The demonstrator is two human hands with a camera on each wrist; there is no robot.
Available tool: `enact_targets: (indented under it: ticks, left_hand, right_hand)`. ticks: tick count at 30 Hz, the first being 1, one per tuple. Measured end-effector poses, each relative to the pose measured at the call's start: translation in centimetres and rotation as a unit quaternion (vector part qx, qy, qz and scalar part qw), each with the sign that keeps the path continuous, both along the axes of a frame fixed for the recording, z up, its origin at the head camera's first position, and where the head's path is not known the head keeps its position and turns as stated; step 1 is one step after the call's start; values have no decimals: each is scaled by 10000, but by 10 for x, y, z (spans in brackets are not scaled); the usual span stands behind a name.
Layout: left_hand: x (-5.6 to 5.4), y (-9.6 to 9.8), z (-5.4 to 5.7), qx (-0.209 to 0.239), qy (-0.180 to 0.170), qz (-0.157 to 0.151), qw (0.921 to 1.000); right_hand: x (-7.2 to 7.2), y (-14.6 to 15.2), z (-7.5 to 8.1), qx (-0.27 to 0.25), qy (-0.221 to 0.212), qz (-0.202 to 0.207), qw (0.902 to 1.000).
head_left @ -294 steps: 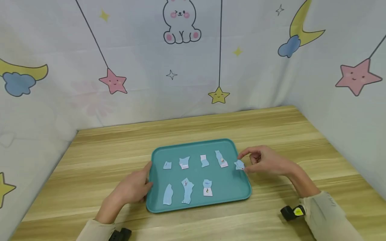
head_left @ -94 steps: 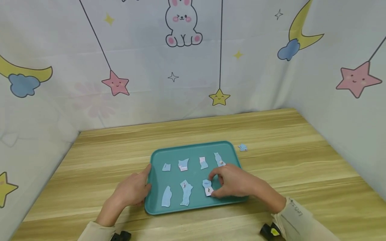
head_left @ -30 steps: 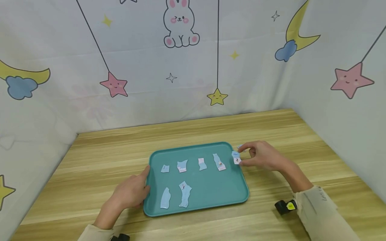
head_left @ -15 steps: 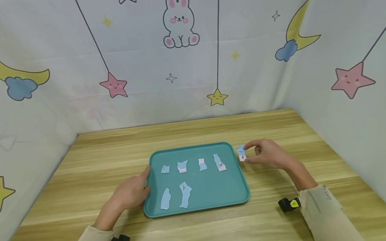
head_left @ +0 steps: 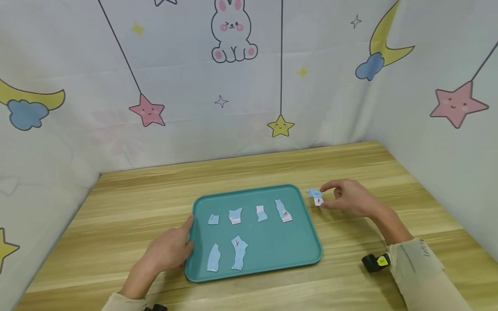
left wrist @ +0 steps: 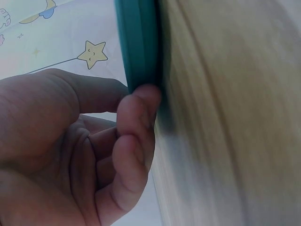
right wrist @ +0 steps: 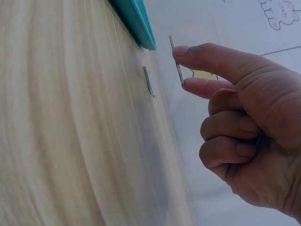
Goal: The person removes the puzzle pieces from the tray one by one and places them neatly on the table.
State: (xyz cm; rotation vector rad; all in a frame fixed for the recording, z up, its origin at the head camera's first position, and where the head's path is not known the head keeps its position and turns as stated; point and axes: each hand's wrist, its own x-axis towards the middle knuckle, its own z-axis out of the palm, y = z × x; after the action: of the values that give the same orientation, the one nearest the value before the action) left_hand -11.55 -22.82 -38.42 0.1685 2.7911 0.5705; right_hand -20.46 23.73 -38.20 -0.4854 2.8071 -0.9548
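Note:
In the head view my right hand [head_left: 350, 198] pinches a light-blue and white puzzle piece [head_left: 319, 201] by its edges, just right of the tray. The right wrist view shows this thin piece [right wrist: 177, 63] raised off the table between thumb and finger, the other fingers curled. A second puzzle piece [right wrist: 149, 82] lies on the wood below it; in the head view the held piece partly covers it. My left hand [head_left: 169, 250] grips the left rim of the teal tray [head_left: 268, 246], with its fingertips at the edge in the left wrist view.
Several irregular light-blue puzzle pieces lie apart in the tray, including a long piece [head_left: 239, 252] near the front and a small piece [head_left: 213, 219] at the left. The wooden table [head_left: 148, 190] ends against a printed cloth backdrop [head_left: 186, 86] behind and at both sides.
My right hand picked the puzzle piece from the tray's front and carried it over the right rim, lately shifting slightly right. Earlier it set another piece on the table. My left hand stays at the tray.

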Motion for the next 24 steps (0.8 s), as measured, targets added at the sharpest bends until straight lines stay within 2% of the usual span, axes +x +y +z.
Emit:
enact_targets:
  ticks: [12, 24]
  left_hand:
    - [0, -1, -1, 24, 0, 10, 10000]
    - [0, -1, -1, 36, 99, -44, 9999]
  right_hand:
    - [-6, 9, -4, 215, 183, -150, 9995]
    - [-16, 21, -6, 383, 108, -233, 9989]
